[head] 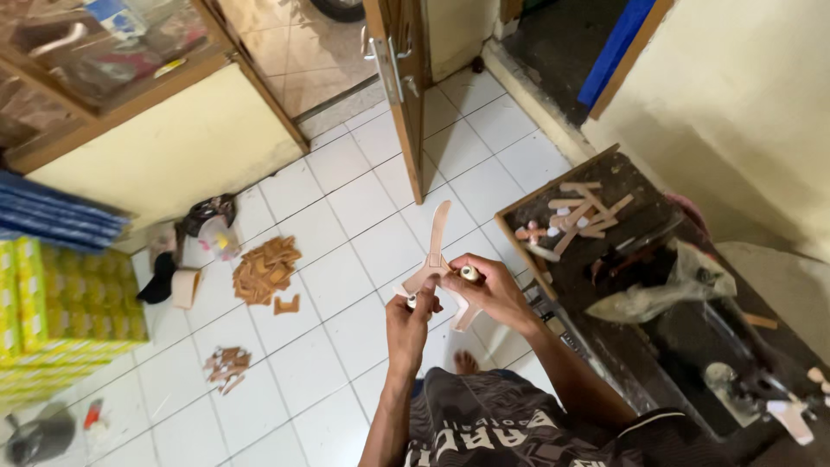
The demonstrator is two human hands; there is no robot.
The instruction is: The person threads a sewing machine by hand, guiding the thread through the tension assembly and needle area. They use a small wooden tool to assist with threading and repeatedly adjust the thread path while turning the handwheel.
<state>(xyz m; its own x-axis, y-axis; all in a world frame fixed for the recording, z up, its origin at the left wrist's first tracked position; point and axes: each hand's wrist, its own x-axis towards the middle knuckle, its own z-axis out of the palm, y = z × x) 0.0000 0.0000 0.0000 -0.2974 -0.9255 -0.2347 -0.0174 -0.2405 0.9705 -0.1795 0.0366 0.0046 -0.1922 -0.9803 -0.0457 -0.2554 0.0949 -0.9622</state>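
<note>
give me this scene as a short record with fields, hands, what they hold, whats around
left hand: grips the lower end of the wooden cross-shaped piece
right hand: holds a small round-tipped tool against the piece
piece: light wood, long curved arm pointing up
bench: dark worktop at right with wooden sticks and a plastic bag
floor: white tiles, pile of wooden cutouts, yellow boxes

Dark patterned shirt (510, 428), bare forearms.
</note>
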